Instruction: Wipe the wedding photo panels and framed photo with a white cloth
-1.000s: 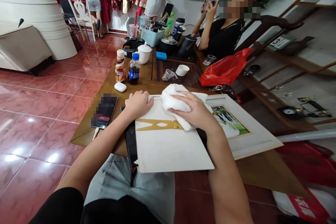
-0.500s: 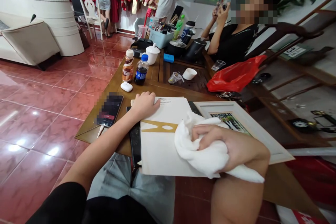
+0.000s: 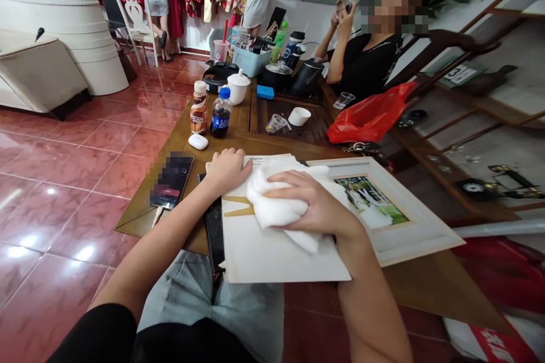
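My right hand [image 3: 309, 201] grips a bunched white cloth [image 3: 276, 207], which lies against a white board [image 3: 264, 261]. Partly under the cloth, a flat gold-coloured strip [image 3: 236, 207] with a forked end shows on the board. My left hand [image 3: 227, 169] rests flat on the board's far left corner, fingers spread. Printed lines show near the board's far edge. A black flat thing [image 3: 214, 238] sticks out from under its left side. To the right, a white picture frame [image 3: 426, 238] holds a photo [image 3: 368, 201] of people in white and dark clothes.
Left of the board lies a phone [image 3: 172, 181] with a cable. Beyond stand a white case [image 3: 198, 141], a coffee bottle [image 3: 198, 110], a cola bottle [image 3: 221, 116] and a lidded white cup [image 3: 237, 88]. A red plastic bag [image 3: 370, 116] sits near a seated person [image 3: 366, 62].
My right hand has moved the cloth left and away from me across the board, covering more of the gold strip and baring the photo. My left hand stays on the corner.
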The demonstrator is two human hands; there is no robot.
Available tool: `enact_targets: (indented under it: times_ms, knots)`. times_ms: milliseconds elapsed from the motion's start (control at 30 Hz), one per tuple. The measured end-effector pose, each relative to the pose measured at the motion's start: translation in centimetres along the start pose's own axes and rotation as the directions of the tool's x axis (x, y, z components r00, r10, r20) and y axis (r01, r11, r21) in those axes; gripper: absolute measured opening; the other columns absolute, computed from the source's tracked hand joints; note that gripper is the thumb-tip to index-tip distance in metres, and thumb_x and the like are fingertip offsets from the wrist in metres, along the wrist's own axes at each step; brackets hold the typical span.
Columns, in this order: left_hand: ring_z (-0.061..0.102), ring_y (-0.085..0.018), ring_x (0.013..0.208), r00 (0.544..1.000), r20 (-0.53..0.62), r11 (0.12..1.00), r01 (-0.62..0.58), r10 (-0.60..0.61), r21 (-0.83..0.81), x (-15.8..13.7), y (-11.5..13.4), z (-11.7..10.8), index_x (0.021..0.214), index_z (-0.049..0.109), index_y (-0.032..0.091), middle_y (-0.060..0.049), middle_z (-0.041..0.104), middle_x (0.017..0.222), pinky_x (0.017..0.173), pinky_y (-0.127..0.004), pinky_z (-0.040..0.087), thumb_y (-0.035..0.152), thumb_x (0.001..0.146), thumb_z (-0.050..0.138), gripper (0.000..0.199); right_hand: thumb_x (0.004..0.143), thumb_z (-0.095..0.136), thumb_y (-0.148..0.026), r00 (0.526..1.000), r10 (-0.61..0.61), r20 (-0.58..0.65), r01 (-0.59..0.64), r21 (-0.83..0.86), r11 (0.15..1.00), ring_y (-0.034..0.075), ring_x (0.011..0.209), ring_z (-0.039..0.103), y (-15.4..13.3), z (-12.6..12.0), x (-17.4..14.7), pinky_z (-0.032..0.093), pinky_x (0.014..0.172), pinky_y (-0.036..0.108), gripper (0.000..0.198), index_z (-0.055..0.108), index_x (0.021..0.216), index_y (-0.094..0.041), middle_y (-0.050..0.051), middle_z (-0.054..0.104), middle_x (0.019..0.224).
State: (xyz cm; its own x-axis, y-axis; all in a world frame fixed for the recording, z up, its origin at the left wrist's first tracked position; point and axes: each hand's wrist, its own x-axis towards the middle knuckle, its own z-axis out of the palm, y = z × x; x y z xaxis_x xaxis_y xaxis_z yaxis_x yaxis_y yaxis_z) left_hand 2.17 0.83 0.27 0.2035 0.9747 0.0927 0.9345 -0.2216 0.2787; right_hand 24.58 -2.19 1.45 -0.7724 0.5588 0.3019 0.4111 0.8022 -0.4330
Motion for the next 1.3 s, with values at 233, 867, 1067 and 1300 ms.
enact_targets:
  times_ms: [233,867,1067,1300]
  knots:
    - [0.061,-0.029,0.116,1.000,-0.002,1.000,-0.002,0.002,-0.002,0.0,0.0,0.0,0.108,0.063,0.016,-0.013,0.069,0.115,0.101,-0.044,0.043,0.040,0.104,0.040,0.034,0.083,0.074,-0.060,0.840,-0.354,0.411,0.211,0.354,0.911,0.023,0.107,0.064,-2.3,-1.6,0.0,0.039,0.099,0.040,0.038,0.079,0.106,-0.031,0.006,0.074,0.115]
    - [0.061,-0.029,0.117,0.999,0.027,0.999,-0.023,0.022,0.039,0.2,-0.2,-0.3,0.113,0.062,0.016,-0.014,0.068,0.120,0.099,-0.043,0.044,0.042,0.107,0.035,0.038,0.079,0.077,-0.041,0.969,-0.123,0.213,0.121,0.024,0.992,0.033,0.133,0.051,-3.1,-0.3,0.3,0.031,0.112,0.054,0.057,0.066,0.135,-0.033,0.009,0.058,0.146]
    - [0.062,-0.030,0.115,0.998,0.044,0.997,-0.039,0.036,0.074,1.0,-0.1,0.0,0.110,0.061,0.016,-0.014,0.068,0.117,0.098,-0.044,0.044,0.042,0.104,0.038,0.035,0.074,0.080,-0.036,0.870,-0.296,0.394,0.215,0.237,0.947,0.027,0.129,0.056,-4.9,-0.2,1.4,0.026,0.114,0.048,0.049,0.072,0.123,-0.034,0.004,0.065,0.137]
    - [0.067,-0.030,0.111,0.986,0.146,0.990,-0.099,0.084,0.101,3.4,0.2,0.0,0.110,0.063,0.015,-0.015,0.073,0.113,0.095,-0.044,0.046,0.038,0.102,0.033,0.039,0.074,0.079,-0.043,0.886,-0.285,0.365,0.247,0.149,0.958,0.031,0.131,0.052,-5.8,1.3,2.4,0.025,0.113,0.053,0.065,0.063,0.136,-0.032,0.008,0.057,0.148]
